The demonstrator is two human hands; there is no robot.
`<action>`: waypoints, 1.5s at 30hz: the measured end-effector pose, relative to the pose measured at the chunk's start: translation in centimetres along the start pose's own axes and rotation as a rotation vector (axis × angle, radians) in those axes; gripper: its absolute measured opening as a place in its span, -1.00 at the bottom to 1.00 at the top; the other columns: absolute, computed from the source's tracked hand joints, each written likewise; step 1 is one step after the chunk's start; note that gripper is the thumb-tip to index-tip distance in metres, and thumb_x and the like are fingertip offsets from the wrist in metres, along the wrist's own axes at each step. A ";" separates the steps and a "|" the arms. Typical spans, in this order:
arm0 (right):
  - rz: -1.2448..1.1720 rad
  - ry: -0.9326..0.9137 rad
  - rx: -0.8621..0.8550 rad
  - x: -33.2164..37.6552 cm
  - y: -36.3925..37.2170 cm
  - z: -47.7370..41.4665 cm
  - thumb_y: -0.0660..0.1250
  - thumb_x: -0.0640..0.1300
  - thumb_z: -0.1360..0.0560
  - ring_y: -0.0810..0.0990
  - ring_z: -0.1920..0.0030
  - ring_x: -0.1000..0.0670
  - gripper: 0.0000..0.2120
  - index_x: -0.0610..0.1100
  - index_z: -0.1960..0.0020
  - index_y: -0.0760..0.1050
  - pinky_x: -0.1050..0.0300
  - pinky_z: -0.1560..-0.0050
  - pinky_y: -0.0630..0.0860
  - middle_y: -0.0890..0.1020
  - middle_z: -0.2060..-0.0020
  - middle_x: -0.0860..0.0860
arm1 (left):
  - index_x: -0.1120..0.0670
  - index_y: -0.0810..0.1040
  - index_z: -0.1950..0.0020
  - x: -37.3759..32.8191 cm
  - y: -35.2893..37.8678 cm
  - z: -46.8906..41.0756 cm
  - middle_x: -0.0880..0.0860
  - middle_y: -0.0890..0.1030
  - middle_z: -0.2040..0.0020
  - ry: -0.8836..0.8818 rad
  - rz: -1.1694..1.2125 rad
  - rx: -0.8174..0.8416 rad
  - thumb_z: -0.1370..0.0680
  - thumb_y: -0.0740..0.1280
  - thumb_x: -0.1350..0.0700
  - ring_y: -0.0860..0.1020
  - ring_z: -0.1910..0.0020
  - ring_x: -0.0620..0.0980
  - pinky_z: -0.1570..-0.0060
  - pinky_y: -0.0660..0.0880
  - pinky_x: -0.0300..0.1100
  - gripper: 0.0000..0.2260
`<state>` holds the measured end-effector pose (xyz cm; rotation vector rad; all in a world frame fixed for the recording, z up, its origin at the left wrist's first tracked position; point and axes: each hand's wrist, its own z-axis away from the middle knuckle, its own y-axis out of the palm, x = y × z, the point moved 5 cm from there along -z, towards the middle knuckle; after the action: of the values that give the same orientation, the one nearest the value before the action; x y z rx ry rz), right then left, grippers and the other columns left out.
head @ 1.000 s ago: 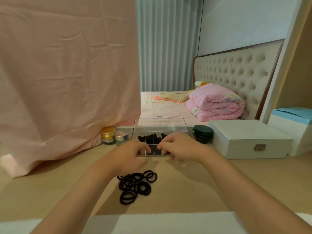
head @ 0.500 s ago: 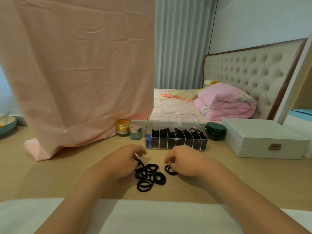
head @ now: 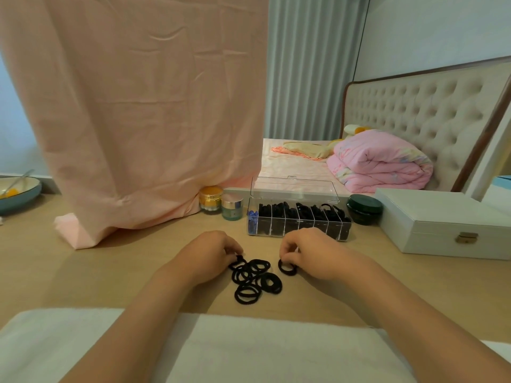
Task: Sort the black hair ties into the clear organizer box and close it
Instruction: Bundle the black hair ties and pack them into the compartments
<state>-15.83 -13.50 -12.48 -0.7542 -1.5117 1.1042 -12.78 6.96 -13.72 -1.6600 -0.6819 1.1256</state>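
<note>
A pile of black hair ties [head: 254, 280] lies on the wooden table in front of me. My left hand [head: 207, 254] rests at the pile's left edge, its fingers pinching a tie at the top of the pile. My right hand [head: 312, 252] pinches a single black hair tie [head: 286, 268] lying apart, just right of the pile. Behind the hands stands the clear organizer box [head: 298, 222], its lid [head: 294, 187] tipped up at the back. Most compartments hold black ties; the leftmost holds small blue items.
A pink cloth [head: 143, 120] hangs at the left down onto the table. Two small jars [head: 221, 203] stand left of the box, a dark green jar [head: 365, 208] and a white latched case [head: 442, 225] to its right. A bowl [head: 16, 192] sits far left. White fabric covers the near edge.
Both hands came back from the organizer box to the loose pile on the table. The view also shifted left and lower; the right hand now pinches a lone tie.
</note>
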 end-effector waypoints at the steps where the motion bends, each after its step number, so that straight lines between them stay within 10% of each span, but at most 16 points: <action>1: -0.060 -0.006 -0.037 0.1 -0.3 0.1 0.34 -0.11 -0.61 0.63 0.05 0.10 -0.93 0.02 -0.01 0.59 0.17 -0.04 0.60 0.62 0.05 0.13 | -0.12 0.65 -0.16 -0.1 0.0 0.0 -0.17 0.50 0.02 -0.005 0.005 -0.001 -0.62 0.33 0.10 0.45 0.06 -0.17 -0.03 0.40 -0.27 -0.81; 9: -0.496 0.024 -0.051 -0.1 -2.9 0.6 0.28 -0.29 -0.63 0.66 0.30 0.14 -0.78 -0.05 -0.12 0.64 0.28 0.40 0.51 0.70 0.16 0.00 | -0.09 0.54 0.00 0.8 -0.9 0.2 -0.07 0.62 0.02 -0.124 0.322 -0.116 -0.62 0.28 0.13 0.55 0.04 -0.09 0.03 0.46 -0.17 -0.88; 19: 0.016 0.013 0.020 0.1 1.0 -0.4 0.37 -0.12 -0.59 0.64 -0.08 0.08 -0.78 -0.02 -0.22 0.66 0.09 -0.23 0.58 0.68 -0.13 0.05 | -0.15 0.68 -0.08 -0.4 -0.6 0.5 -0.16 0.52 0.01 -0.024 0.022 0.028 -0.59 0.39 0.06 0.46 0.11 -0.19 0.01 0.40 -0.29 -0.86; 24: 0.058 0.005 -0.017 0.1 0.6 0.0 0.38 -0.14 -0.57 0.61 0.03 0.09 -0.91 0.02 -0.04 0.59 0.14 -0.06 0.62 0.61 0.00 0.10 | -0.09 0.55 -0.02 0.4 -0.7 0.7 -0.12 0.60 0.04 -0.104 0.179 -0.029 -0.62 0.32 0.12 0.55 0.06 -0.14 0.05 0.46 -0.26 -0.90; 29: -0.495 0.054 -0.113 0.7 -0.7 0.3 0.32 -0.24 -0.62 0.62 0.37 0.14 -0.86 -0.04 -0.05 0.60 0.30 0.38 0.51 0.68 0.15 -0.04 | 0.07 0.60 0.00 1.1 -2.2 1.6 0.03 0.55 0.23 -0.170 0.705 -0.014 -0.64 0.25 0.19 0.44 0.30 -0.08 0.23 0.38 -0.22 -0.86; 32: -0.571 0.058 -0.039 2.3 0.7 0.1 0.30 -0.23 -0.63 0.59 0.34 0.13 -0.78 -0.06 -0.21 0.63 0.26 0.32 0.55 0.71 0.10 -0.06 | 0.01 0.65 -0.01 0.2 -1.7 2.1 -0.02 0.65 0.17 -0.117 0.608 0.157 -0.60 0.32 0.17 0.55 0.20 -0.09 0.07 0.46 -0.19 -0.88; 36: -0.057 -0.022 0.033 3.5 2.3 -0.9 0.27 -0.14 -0.64 0.56 -0.25 0.03 -0.67 -0.02 -0.39 0.54 0.10 -0.32 0.48 0.59 -0.33 0.02 | -0.13 0.64 -0.10 -0.1 -0.9 2.0 -0.04 0.66 0.08 -0.101 0.293 0.212 -0.56 0.41 0.09 0.58 0.07 -0.12 0.01 0.49 -0.20 -0.84; 45: -0.039 0.026 0.056 2.6 1.7 -1.1 0.39 -0.22 -0.56 0.61 -0.02 0.07 -0.87 0.00 -0.02 0.62 0.18 -0.08 0.58 0.63 0.00 0.11 | -0.14 0.58 0.08 -1.0 -0.4 2.0 -0.10 0.64 0.00 -0.089 0.147 0.224 -0.56 0.41 0.03 0.55 0.00 -0.11 0.01 0.45 -0.22 -0.94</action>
<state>-15.56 -10.23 -13.04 -0.6956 -1.4618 1.0994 -14.99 7.11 -13.18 -1.4939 -0.4757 1.3367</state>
